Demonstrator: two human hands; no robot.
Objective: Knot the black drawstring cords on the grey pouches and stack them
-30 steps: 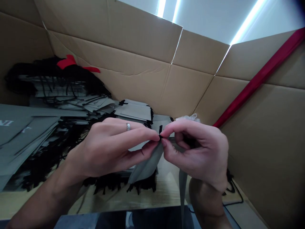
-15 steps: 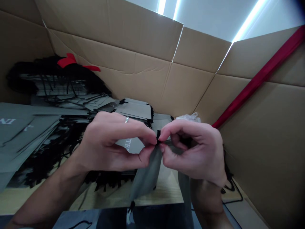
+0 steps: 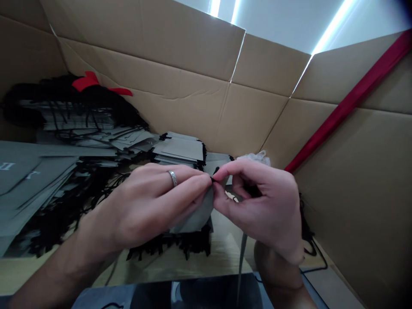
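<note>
My left hand (image 3: 151, 201), with a ring on one finger, is turned so its back faces me, its fingertips pinched at a short black cord (image 3: 216, 170). Facing it, my right hand (image 3: 260, 201) pinches the same cord between thumb and index finger, the two sets of fingertips almost touching. The knot or end between them is too small to make out. A grey sheet-like piece (image 3: 199, 216) shows below my left fingers, partly hidden by them. Beneath my right wrist hangs a narrow grey strip (image 3: 242, 262).
Stacked grey pieces with black cords (image 3: 178, 148) stand behind my hands. More lettered grey pieces (image 3: 19, 184) fan out at left, beside a cord-topped pile (image 3: 77, 116) bearing a red strip (image 3: 86, 81). Cardboard walls (image 3: 180, 77) surround the wooden table (image 3: 161, 270); a dark red band (image 3: 347, 103) slants at right.
My left hand has rolled over, its fingers now straighter and covering the grey piece. That piece no longer hangs down below the fingertips. My right hand keeps its pinch.
</note>
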